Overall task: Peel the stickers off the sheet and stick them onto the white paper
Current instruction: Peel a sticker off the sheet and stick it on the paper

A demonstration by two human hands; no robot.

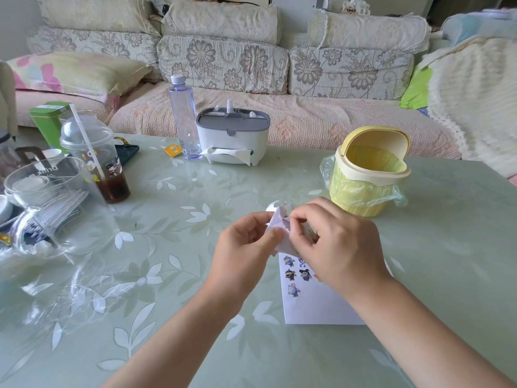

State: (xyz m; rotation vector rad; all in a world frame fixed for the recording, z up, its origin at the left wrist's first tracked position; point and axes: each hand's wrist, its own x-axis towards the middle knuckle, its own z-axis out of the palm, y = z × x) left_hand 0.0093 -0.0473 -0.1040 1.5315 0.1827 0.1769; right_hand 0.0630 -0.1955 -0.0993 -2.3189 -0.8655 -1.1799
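Between the fingers [275,236], a sticker sheet [279,219] is pinched by the left hand [243,242] while the right hand [341,242] nips at its edge. Just below them, white paper [316,306] on the worktop [181,275] already carries several stickers [305,275]. How many remain on the sheet is hidden.

1. Your right hand [335,242] covered most of the sticker sheet [279,228]; whether a sticker was lifting under its fingertips could not be told.
2. Your left hand [243,242] hid the sheet's lower left edge.
3. Your right wrist hid the right side of the white paper [310,306] and part of an orange sticker [317,277].
4. The other stickers [296,273] there were too small to make out.
5. The left edge cut off the glassware [56,208].
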